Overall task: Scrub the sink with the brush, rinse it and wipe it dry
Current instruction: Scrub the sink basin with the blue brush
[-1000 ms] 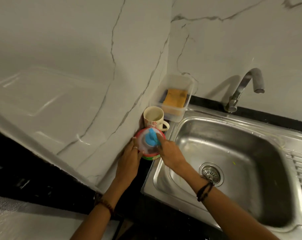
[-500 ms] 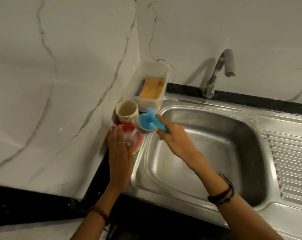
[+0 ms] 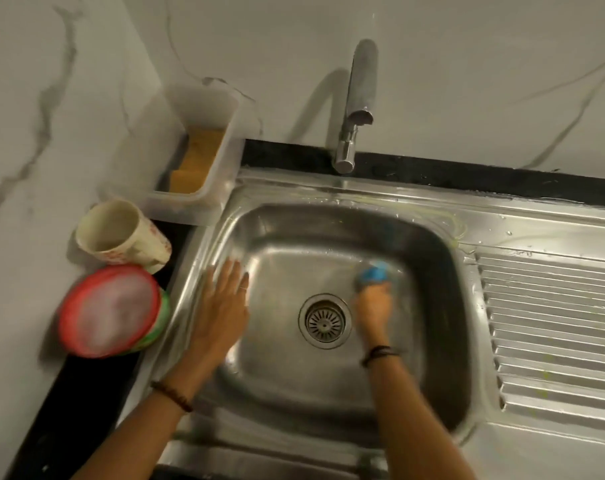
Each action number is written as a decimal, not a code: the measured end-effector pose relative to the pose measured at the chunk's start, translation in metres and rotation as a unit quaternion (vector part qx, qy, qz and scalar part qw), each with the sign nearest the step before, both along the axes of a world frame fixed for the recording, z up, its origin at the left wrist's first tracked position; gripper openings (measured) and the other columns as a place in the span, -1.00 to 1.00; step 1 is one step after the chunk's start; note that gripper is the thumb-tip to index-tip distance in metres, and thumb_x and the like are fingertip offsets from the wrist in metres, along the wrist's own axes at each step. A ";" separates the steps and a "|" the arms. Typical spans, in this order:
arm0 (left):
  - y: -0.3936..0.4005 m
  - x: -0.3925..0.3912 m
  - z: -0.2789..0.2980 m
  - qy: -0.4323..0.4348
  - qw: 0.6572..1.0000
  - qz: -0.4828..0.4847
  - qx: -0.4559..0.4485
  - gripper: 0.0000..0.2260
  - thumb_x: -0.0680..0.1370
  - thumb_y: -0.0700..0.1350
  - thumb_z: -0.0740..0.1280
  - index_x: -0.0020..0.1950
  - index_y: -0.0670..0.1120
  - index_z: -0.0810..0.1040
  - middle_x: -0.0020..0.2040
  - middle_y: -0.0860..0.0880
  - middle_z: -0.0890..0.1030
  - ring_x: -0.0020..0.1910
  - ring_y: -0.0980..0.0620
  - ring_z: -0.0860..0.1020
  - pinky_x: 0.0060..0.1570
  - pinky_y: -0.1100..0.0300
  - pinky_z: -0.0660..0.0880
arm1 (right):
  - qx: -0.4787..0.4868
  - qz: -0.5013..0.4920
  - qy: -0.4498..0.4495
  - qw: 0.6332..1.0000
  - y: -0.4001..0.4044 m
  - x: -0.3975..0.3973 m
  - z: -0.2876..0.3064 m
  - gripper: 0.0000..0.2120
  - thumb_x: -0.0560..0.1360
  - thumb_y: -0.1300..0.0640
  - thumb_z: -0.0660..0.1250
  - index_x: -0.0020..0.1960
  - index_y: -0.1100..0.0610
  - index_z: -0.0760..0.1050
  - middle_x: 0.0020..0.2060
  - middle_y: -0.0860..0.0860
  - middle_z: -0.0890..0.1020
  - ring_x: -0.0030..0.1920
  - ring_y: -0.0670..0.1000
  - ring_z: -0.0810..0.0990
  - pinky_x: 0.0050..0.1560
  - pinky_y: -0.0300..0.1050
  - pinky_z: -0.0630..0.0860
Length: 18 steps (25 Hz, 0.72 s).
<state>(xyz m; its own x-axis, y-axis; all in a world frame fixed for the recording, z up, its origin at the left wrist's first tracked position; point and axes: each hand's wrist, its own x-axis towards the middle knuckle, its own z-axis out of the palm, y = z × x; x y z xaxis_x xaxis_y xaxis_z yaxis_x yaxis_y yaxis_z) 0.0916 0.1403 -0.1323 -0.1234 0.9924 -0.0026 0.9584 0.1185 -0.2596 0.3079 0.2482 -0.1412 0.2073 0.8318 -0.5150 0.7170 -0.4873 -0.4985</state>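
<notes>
Blue brush [image 3: 373, 273] down in the basin of the steel sink [image 3: 332, 386], against the floor just up and right of the drain [image 3: 324, 320], blurred. Gripped from below by the right hand [image 3: 373, 306], fingers curled round it; handle hidden under the hand. Left hand [image 3: 223, 306] flat on the sloping left wall of the basin, fingers straight and spread, holding nothing. Dark bands on both wrists. Above the basin, a chrome tap [image 3: 358, 105] rising from the black ledge, spout pointing forward. Ribbed drainboard [image 3: 550, 327] to the right, with yellowish streaks along the sink's back rim. Left of the sink, on the dark counter: a red-rimmed tub [image 3: 108, 308], a cream mug [image 3: 121, 237] behind it, then a clear plastic box [image 3: 197, 150] holding an orange sponge [image 3: 197, 161]. White marble wall behind
</notes>
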 end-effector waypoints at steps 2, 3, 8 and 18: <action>-0.002 -0.013 0.001 0.069 0.998 0.002 -0.015 -0.52 0.44 -0.09 0.31 0.35 -0.15 0.43 0.41 -0.21 0.36 0.44 -0.19 0.26 0.42 -0.14 -0.08 | 0.050 0.133 0.010 0.990 -0.014 -0.058 -0.011 -0.64 0.61 0.14 -0.01 0.36 0.26 0.25 0.16 0.26 0.53 0.16 0.26 0.52 0.11 0.02 0.46; -0.003 -0.017 0.003 0.099 0.995 0.001 -0.033 -0.54 0.48 -0.07 0.27 0.38 -0.12 0.38 0.45 -0.18 0.31 0.47 -0.17 0.20 0.43 -0.14 -0.11 | 0.041 0.214 0.033 0.975 -0.026 -0.083 -0.015 -0.65 0.62 0.14 0.00 0.36 0.23 0.23 0.11 0.23 0.57 0.10 0.25 0.56 0.03 0.02 0.48; -0.001 -0.027 0.002 0.087 0.995 -0.036 -0.026 -0.61 0.42 -0.16 0.22 0.21 -0.21 0.57 0.34 -0.22 0.45 0.38 -0.19 0.36 0.45 -0.05 -0.19 | 0.042 0.115 -0.013 0.992 0.009 -0.011 -0.026 -0.65 0.62 0.15 -0.01 0.39 0.17 0.22 0.13 0.27 0.56 0.10 0.27 0.55 0.06 0.10 0.46; 0.000 -0.026 0.004 0.086 0.996 -0.023 -0.031 -0.52 0.38 -0.11 0.35 0.28 -0.22 0.49 0.35 -0.19 0.44 0.41 -0.16 0.32 0.43 -0.05 -0.07 | 0.041 0.351 0.042 0.935 0.029 -0.128 -0.050 -0.65 0.63 0.09 -0.01 0.36 0.21 0.23 0.09 0.27 0.58 0.08 0.27 0.56 0.03 0.08 0.47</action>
